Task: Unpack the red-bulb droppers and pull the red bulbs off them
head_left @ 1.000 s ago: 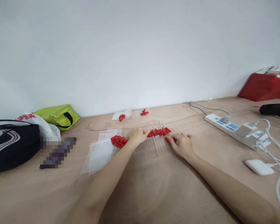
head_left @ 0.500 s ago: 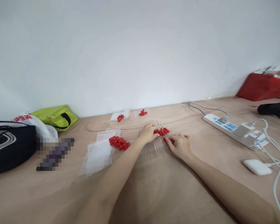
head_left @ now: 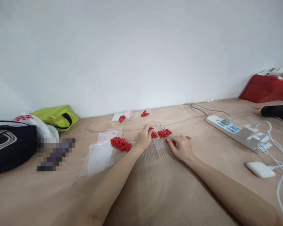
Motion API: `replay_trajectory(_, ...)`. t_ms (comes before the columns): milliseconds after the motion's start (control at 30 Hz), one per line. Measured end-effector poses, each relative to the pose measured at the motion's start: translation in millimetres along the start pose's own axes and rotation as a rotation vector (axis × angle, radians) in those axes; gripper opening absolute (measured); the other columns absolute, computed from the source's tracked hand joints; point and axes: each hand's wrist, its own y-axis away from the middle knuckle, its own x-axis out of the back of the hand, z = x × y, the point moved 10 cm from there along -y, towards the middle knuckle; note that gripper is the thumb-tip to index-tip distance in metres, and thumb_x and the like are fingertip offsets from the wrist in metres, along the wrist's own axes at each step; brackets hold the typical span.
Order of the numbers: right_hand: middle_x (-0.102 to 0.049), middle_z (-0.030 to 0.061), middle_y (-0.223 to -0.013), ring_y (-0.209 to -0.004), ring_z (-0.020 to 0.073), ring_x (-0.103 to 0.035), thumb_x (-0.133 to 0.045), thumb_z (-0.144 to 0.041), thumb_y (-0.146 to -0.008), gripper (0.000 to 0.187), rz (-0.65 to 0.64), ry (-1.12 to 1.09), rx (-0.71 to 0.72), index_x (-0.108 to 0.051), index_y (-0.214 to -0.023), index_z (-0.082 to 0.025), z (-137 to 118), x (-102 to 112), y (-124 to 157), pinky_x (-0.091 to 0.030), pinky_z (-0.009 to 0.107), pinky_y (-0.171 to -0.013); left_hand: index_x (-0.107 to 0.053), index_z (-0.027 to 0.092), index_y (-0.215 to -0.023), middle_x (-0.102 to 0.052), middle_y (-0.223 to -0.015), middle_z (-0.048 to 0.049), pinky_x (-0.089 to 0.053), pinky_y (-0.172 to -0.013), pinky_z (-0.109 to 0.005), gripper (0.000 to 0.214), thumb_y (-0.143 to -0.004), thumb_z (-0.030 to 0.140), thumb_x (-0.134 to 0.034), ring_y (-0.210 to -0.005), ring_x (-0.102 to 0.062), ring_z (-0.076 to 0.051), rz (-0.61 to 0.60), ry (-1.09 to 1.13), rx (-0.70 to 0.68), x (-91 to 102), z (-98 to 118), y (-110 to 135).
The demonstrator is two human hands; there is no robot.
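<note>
Thin clear glass droppers (head_left: 153, 150) lie side by side in a row at the middle of the table, several capped with red rubber bulbs (head_left: 165, 133). Over the row's left part, my left hand (head_left: 144, 137) is closed, with a red rubber bulb at its fingertips. At the row's right end, my right hand (head_left: 182, 147) rests on the table, its thumb and fingers pinched on another red rubber bulb (head_left: 166, 141). A heap of red bulbs (head_left: 120, 143) lies left of my left hand; whether tubes are attached there I cannot tell.
Clear zip bags (head_left: 100, 157) lie left of the heap. Two small bags holding red bulbs (head_left: 145, 113) lie near the wall. At right are a power strip (head_left: 228, 127), cables and a white charger (head_left: 260, 169). Bags (head_left: 54, 116) and a blurred-out object (head_left: 55, 155) are at left.
My left hand has drawn back to the left, uncovering more red bulbs and tubes in the row. My right hand has hardly moved.
</note>
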Motion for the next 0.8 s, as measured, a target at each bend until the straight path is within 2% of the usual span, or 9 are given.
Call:
replay_trajectory(100, -0.063, -0.0005, -0.06, -0.065, 0.0137, -0.051, -0.043, -0.032, -0.083, 0.028, 0.014, -0.027, 0.022, -0.063, -0.066, -0.021, -3.7, 1.7, 0.5, -0.02, 0.033, -0.075, -0.048, 0.018, -0.094, -0.06, -0.092, -0.0055, -0.047, -0.076, -0.026, 0.014, -0.085, 0.015, -0.037, -0.086, -0.058, -0.014, 0.078, 0.118, -0.1, 30.8, 8.9, 27.0)
replay_trajectory(200, -0.062, -0.001, -0.06, -0.064, 0.0126, -0.051, -0.046, -0.028, -0.082, 0.024, 0.058, -0.067, 0.08, -0.063, -0.068, -0.021, -13.6, 6.9, 2.1, -0.021, 0.034, -0.078, -0.05, 0.018, -0.087, -0.061, -0.088, -0.004, -0.047, -0.075, -0.026, 0.006, -0.081, 0.016, -0.048, -0.084, -0.059, -0.014, 0.12, 0.112, -0.225, 58.3, 19.0, 59.8)
replay_trajectory(300, -0.063, 0.0011, -0.072, -0.072, 0.0134, -0.053, -0.047, -0.027, -0.082, 0.019, 0.092, -0.112, 0.196, -0.064, -0.079, -0.021, -33.2, 13.1, 6.2, -0.024, 0.034, -0.08, -0.05, 0.018, -0.084, -0.06, -0.081, -0.0025, -0.048, -0.072, -0.024, 0.009, -0.08, 0.01, -0.048, -0.08, -0.058, -0.012, 0.13, 0.091, -0.284, 73.2, 20.3, 86.5)
replay_trajectory(400, -0.063, 0.005, -0.092, -0.087, 0.0169, -0.052, -0.05, -0.034, -0.081, 0.025, 0.086, -0.108, 0.357, -0.061, -0.1, -0.022, -59.7, 15.8, 13.3, -0.025, 0.036, -0.085, -0.05, 0.018, -0.092, -0.058, -0.083, -0.0039, -0.048, -0.072, -0.024, 0.014, -0.081, 0.01, -0.046, -0.081, -0.057, -0.013, 0.096, 0.07, -0.284, 72.7, 16.8, 100.8)
replay_trajectory(500, -0.062, 0.0048, -0.098, -0.092, 0.0182, -0.05, -0.052, -0.04, -0.079, 0.033, 0.048, -0.093, 0.505, -0.057, -0.107, -0.023, -82.2, 11.8, 21.5, -0.021, 0.04, -0.09, -0.049, 0.017, -0.099, -0.057, -0.089, -0.0061, -0.049, -0.072, -0.026, 0.018, -0.082, 0.012, -0.045, -0.085, -0.056, -0.014, 0.074, 0.075, -0.229, 67.5, 12.1, 103.6)
replay_trajectory(633, -0.065, 0.0006, -0.081, -0.085, 0.0156, -0.051, -0.051, -0.035, -0.082, 0.024, 0.05, -0.091, 0.566, -0.06, -0.101, -0.024, -92.2, 4.2, 26.6, -0.017, 0.042, -0.094, -0.051, 0.018, -0.096, -0.057, -0.088, -0.0058, -0.048, -0.074, -0.026, 0.016, -0.083, 0.014, -0.043, -0.085, -0.055, -0.014, 0.036, 0.116, -0.202, 60.7, 14.9, 100.9)
replay_trajectory(800, -0.061, -0.002, -0.062, -0.072, 0.0126, -0.049, -0.047, -0.028, -0.084, 0.018, 0.041, -0.069, 0.581, -0.063, -0.09, -0.024, -95.3, -5.9, 29.5, -0.016, 0.042, -0.093, -0.054, 0.017, -0.098, -0.059, -0.092, -0.0069, -0.046, -0.076, -0.027, 0.018, -0.085, 0.016, -0.041, -0.088, -0.055, -0.014, 0.009, 0.09, -0.227, 57.4, 20.7, 99.6)
